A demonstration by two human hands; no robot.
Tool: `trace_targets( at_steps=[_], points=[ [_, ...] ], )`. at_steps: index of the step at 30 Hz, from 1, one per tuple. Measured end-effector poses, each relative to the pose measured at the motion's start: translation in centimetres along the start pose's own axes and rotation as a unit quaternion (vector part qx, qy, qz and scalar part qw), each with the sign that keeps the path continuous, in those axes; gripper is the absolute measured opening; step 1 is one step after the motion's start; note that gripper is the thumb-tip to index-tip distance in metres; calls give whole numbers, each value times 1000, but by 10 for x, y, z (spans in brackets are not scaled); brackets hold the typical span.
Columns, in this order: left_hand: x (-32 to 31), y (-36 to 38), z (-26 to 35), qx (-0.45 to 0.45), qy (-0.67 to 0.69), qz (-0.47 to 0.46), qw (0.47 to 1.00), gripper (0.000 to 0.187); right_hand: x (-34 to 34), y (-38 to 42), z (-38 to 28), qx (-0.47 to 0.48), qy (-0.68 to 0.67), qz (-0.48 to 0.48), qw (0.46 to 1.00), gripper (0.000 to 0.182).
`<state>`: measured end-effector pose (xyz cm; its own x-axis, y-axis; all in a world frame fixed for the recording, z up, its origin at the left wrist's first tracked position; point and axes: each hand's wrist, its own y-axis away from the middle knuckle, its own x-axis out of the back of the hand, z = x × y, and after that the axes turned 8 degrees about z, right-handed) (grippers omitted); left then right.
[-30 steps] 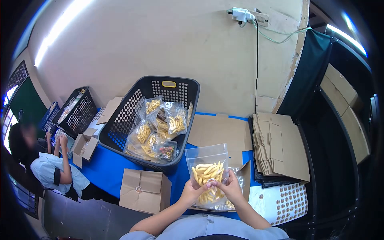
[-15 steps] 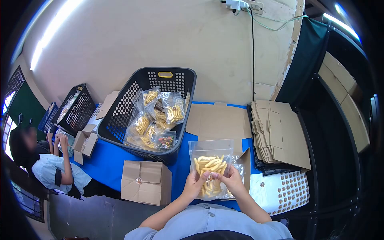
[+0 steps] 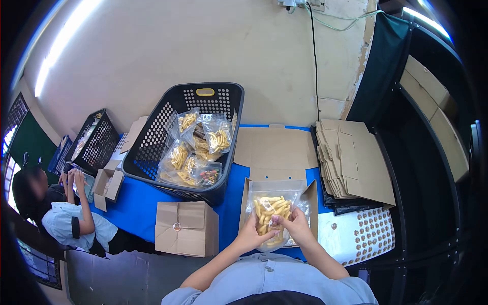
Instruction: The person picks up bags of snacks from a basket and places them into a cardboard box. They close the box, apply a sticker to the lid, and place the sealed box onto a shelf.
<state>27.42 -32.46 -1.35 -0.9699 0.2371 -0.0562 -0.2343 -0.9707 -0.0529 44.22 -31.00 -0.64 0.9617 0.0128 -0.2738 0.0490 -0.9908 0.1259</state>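
At the near edge of a blue-covered table, two hands, left and right, grip a clear zip bag above an open carton, elbows bent.

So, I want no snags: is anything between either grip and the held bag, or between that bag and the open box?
Nothing visible: left grip and right grip both touch the held bag. Nothing visible separates it from the open box, though clear packaging lies inside, and the bag hides part.
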Motion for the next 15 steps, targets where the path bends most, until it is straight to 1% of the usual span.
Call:
trace_targets(
  at_steps=[1, 3, 6, 7, 9, 10, 12, 13, 14, 15],
  points=[
    [1, -2, -2, 1, 0, -1, 1000, 79, 1, -2, 3, -15, -11, 4, 1000, 41],
    [1, -7, -4, 53, 78, 12, 995, 80, 2, 0, 5, -31, -22, 10, 999, 42],
    [3, -6, -7, 54, 67, 12, 996, 80, -2, 2, -1, 27, 1, -17, 999, 38],
    [3, -4, -7, 55, 67, 11, 996, 80, -2, 3, -2, 27, 1, -17, 1000, 38],
    [2, 0, -6, 48, 12, -22, 999, 80, -2, 3, -3, 35, 1, -9, 999, 35],
    [1, 0, -7, 47, 12, -22, 999, 80, -1, 2, -4, 36, 1, -9, 999, 35],
    [2, 1, -9, 96, 19, -47, 994, 81, 5, -1, -4, 19, -26, 73, 997, 37],
    [2, 2, -9, 95, 18, -46, 994, 81, 13, -9, 2, 4, -90, 110, 990, 31],
    [1, 3, -9, 76, -3, -64, 995, 79, 24, -12, 2, 3, -90, 108, 990, 31],
    [0, 3, -9, 58, -25, -83, 995, 78, 31, -15, -2, -14, -82, 91, 992, 27]
  ],
)
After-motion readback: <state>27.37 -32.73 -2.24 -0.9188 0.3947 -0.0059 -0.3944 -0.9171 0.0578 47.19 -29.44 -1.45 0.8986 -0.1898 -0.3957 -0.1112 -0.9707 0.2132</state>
